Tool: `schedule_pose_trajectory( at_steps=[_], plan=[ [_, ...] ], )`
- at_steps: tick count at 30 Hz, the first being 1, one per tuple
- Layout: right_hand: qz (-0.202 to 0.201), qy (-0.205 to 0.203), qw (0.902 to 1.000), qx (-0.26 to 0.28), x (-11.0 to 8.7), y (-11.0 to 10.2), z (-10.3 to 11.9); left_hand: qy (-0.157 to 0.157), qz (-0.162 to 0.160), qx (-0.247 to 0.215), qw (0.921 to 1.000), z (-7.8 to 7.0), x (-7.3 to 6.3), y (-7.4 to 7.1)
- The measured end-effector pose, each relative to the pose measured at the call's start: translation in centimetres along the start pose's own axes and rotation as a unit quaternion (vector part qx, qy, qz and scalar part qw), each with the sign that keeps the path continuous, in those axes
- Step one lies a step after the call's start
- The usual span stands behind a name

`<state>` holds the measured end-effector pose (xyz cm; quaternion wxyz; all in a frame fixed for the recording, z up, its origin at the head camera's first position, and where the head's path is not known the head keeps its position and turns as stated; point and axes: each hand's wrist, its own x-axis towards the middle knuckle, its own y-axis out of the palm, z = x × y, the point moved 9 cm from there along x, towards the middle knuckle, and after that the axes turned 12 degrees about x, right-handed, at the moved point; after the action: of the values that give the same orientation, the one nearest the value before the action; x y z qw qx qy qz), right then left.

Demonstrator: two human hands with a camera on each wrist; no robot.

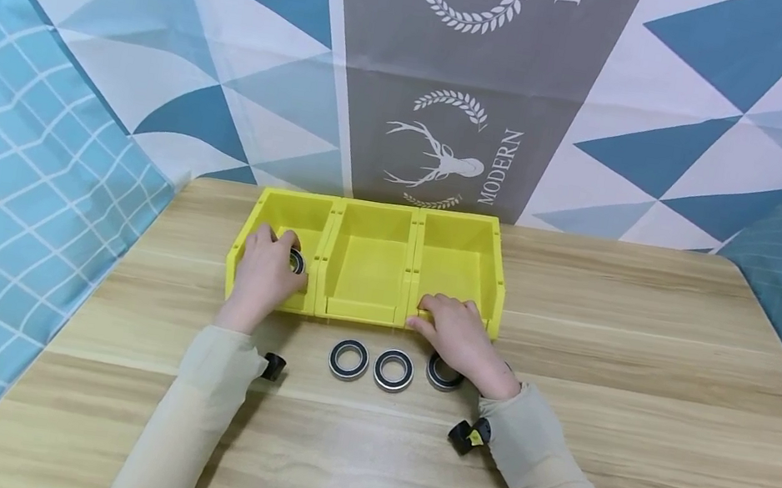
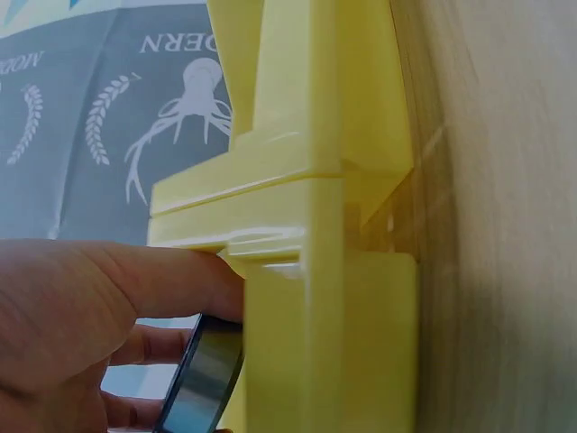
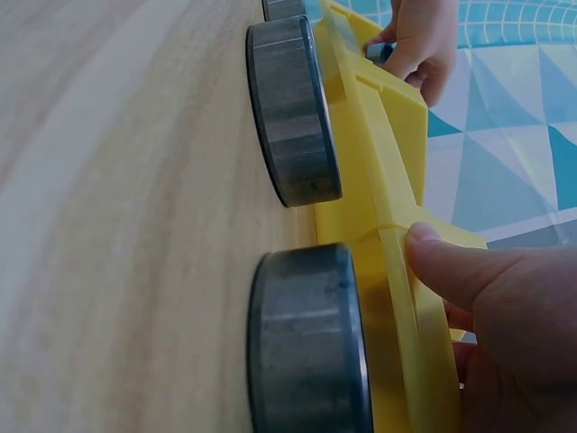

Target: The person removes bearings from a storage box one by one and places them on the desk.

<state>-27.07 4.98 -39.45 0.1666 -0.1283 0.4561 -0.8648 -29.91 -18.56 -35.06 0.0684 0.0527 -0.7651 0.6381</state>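
In the head view my left hand [image 1: 268, 272] is inside the left compartment of a yellow three-part bin [image 1: 361, 311]. It grips a ball bearing [image 1: 296, 261], a dark ring with a metal rim; the left wrist view shows this bearing [image 2: 206, 372] tilted between thumb and fingers, right at the bin wall. My right hand [image 1: 457, 334] holds the front rim of the right compartment. Its thumb lies on the rim in the right wrist view, with the fingers behind the wall, partly hidden.
Before the bin, a bearing [image 1: 348, 359], a second bearing [image 1: 393, 370] and a third bearing [image 1: 443, 372], partly under my right hand, lie flat on the wooden table [image 1: 356, 475]. A patterned backdrop [image 1: 456, 60] stands behind the bin.
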Motion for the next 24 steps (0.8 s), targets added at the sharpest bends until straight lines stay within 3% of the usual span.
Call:
schedule_pose_trajectory(
  at_steps=[5, 11, 17, 24],
  plan=[
    [-0.005, -0.003, 1.0, -0.005, 0.1, 0.1, -0.1, 0.016, -0.023, 0.0, 0.9996, -0.1, -0.9, -0.8],
    [-0.006, -0.005, 1.0, -0.004, 0.1, 0.2, -0.2, 0.036, -0.018, 0.014, 0.9991, -0.2, -2.4, -1.4],
    [-0.006, -0.006, 1.0, 0.0, 0.1, 0.3, -0.1, 0.064, 0.006, 0.038, 0.9972, -1.1, -4.1, -1.5],
    [-0.007, -0.007, 1.0, -0.002, 0.1, 0.2, 0.0, 0.092, 0.056, 0.032, 0.9937, -2.1, -5.9, -0.6]
  ],
)
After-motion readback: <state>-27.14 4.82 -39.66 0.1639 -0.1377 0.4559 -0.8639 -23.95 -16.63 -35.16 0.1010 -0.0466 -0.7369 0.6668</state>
